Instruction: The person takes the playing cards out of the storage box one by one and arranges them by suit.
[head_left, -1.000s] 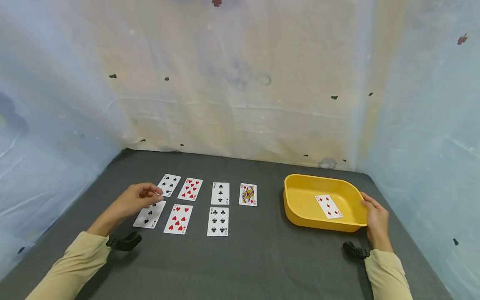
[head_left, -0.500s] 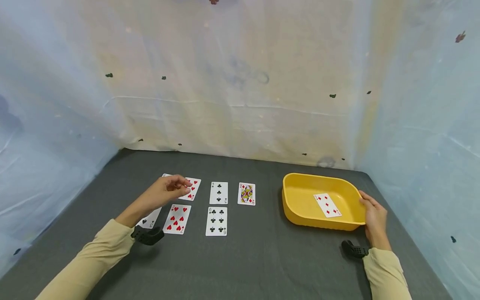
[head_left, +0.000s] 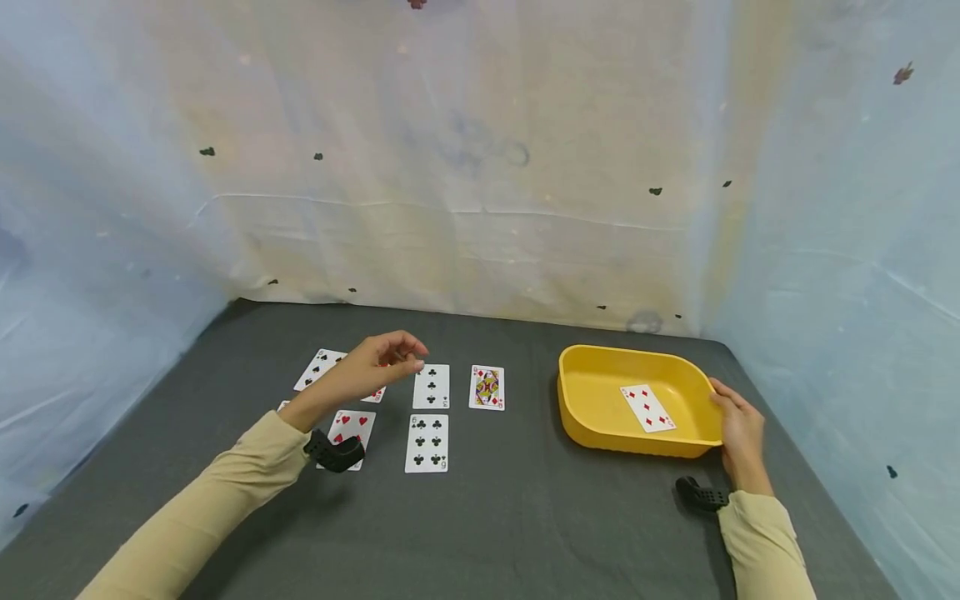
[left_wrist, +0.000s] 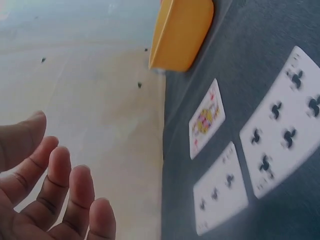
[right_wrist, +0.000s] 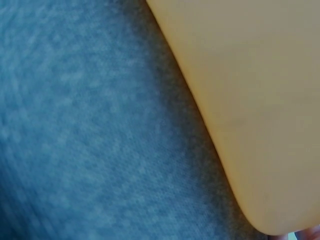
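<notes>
My left hand [head_left: 363, 371] is over the card rows, its fingertips overlapping the three of clubs [head_left: 431, 393] in the head view. In the left wrist view its fingers [left_wrist: 59, 167] are loosely bent with nothing between them and the thumb. The queen of diamonds [head_left: 487, 387] lies to its right, the six of clubs [head_left: 427, 443] nearer. My forearm and wrist strap partly cover the seven of hearts [head_left: 352, 423], another heart card and a spade card. My right hand [head_left: 744, 433] grips the right end of a yellow plastic tub [head_left: 600, 443], in which a diamond card [head_left: 647, 408] lies face up.
A spade card [head_left: 318, 369] lies at the back left of the dark cloth [head_left: 525, 517]. Pale sheeting [head_left: 480, 258] rises behind the table and along both sides.
My left hand has moved right from the spade cards, past the hearts, to the three of clubs, holding nothing. My right hand keeps its hold on the tub. The head view has shifted slightly.
</notes>
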